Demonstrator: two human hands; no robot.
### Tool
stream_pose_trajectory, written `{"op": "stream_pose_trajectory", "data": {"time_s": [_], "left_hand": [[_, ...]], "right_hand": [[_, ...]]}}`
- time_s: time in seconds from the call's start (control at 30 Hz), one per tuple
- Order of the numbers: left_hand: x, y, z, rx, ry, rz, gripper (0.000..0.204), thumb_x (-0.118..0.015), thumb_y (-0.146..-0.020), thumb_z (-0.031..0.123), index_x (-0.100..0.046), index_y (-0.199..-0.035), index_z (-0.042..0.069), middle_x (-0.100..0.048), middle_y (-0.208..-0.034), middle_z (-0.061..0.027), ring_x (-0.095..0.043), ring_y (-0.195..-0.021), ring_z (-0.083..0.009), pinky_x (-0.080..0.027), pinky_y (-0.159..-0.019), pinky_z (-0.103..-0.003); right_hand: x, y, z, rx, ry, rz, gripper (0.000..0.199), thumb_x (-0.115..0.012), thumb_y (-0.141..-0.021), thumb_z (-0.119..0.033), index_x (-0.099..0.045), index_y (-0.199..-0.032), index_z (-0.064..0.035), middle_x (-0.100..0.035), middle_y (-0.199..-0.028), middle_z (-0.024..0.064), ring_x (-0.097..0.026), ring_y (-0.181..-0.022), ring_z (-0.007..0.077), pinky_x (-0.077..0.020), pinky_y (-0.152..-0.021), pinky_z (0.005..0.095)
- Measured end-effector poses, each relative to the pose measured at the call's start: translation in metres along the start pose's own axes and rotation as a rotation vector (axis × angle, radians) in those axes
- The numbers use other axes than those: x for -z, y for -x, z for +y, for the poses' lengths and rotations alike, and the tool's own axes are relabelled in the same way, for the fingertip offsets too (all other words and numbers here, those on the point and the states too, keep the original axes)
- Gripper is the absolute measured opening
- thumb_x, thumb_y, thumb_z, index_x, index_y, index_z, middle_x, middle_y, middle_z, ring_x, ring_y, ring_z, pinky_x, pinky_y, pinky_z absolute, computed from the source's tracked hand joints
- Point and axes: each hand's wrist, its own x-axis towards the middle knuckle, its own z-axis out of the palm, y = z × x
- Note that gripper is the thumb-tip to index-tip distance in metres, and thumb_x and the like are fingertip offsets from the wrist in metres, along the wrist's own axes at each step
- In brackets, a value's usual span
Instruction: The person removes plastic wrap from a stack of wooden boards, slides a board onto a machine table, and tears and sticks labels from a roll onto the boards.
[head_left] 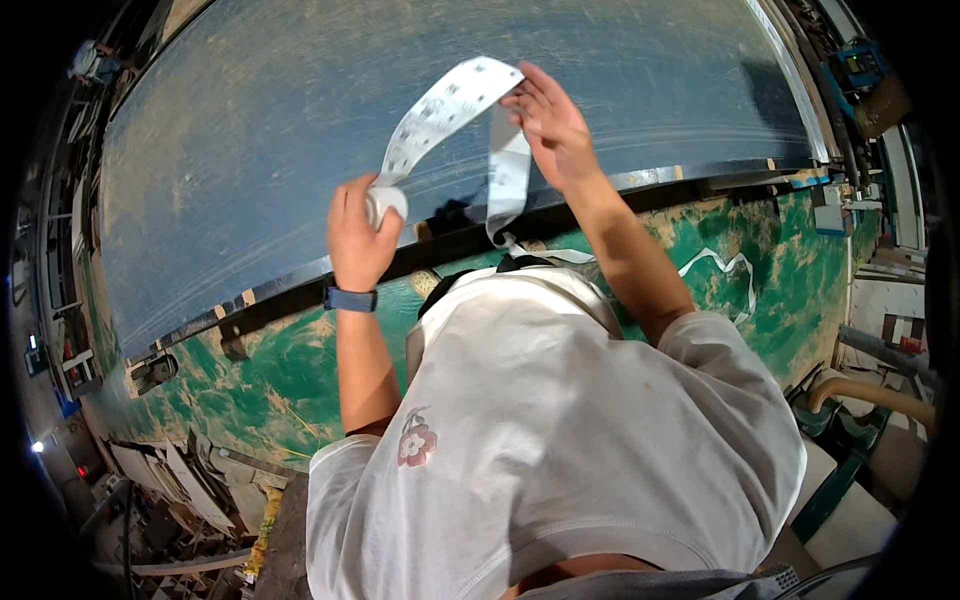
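Observation:
My left hand (358, 232) is closed around a small white roll (386, 204) of label tape, with a dark band on the wrist. A long white strip (445, 105) with small printed marks runs up from the roll to my right hand (552, 125), which pinches its upper end. From there the strip hangs down (508, 180) and trails onto my white shirt. Both hands are raised over the edge of a large dark blue board (300, 120).
The board lies on a dusty green machine table (300, 370) with a black rail (260, 300) along its near edge. A loose white strip (725, 270) lies on the green surface at right. Scrap pieces pile up at lower left (190, 480). Machinery stands at far right (870, 90).

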Motion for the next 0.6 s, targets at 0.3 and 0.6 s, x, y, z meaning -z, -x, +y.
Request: {"op": "stream_pose_trajectory", "data": {"time_s": [0.3,0.6], "left_hand": [[-0.039,0.080,-0.120,-0.074,-0.217,-0.140,0.033,-0.065,-0.068,0.011,-0.060,-0.100,0.007,-0.058,-0.100,-0.0115,-0.054,-0.093,-0.0331,-0.047,-0.079,-0.042],[-0.035,0.070,-0.131,-0.179,-0.166,-0.225,0.031,-0.066,-0.068,0.009,-0.062,-0.099,0.007,-0.058,-0.101,-0.0099,-0.054,-0.093,-0.0317,-0.048,-0.079,-0.040]], "right_hand": [[0.058,0.146,0.072,-0.301,-0.090,0.326,0.057,-0.057,-0.079,-0.016,-0.045,-0.131,0.0042,-0.058,-0.110,0.0106,-0.054,-0.098,0.0194,-0.0394,-0.086,0.0298],[0.036,0.245,0.112,-0.430,0.111,0.812,0.044,-0.051,-0.082,-0.014,-0.054,-0.124,-0.0015,-0.064,-0.099,0.0044,-0.060,-0.088,0.0141,-0.0424,-0.077,0.0252]]}}
